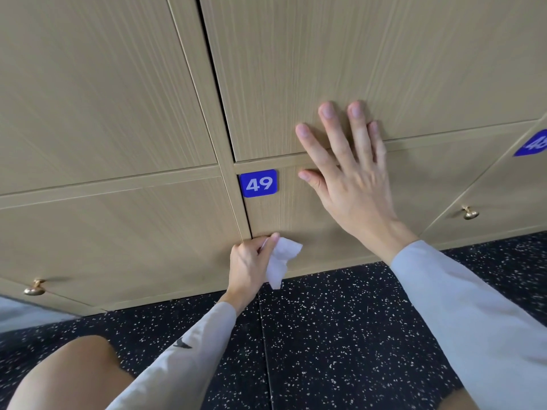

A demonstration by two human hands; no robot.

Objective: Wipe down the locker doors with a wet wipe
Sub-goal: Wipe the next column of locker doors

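A wall of light wood-grain locker doors fills the upper view. The bottom-row door (313, 220) carries a blue plate reading 49 (258, 183) at its top left corner. My left hand (250, 263) grips a crumpled white wet wipe (281, 261) at that door's lower left edge, by the gap to the neighbouring door. My right hand (349, 173) lies flat with fingers spread, pressing on door 49 and reaching across the seam onto the door above (355, 63).
Brass knobs sit on the bottom-left door (35, 287) and the bottom-right door (470, 213). Another blue number plate (532, 142) shows at the right edge. Dark speckled floor (340, 335) runs below the lockers. My bare knee (74, 377) is at lower left.
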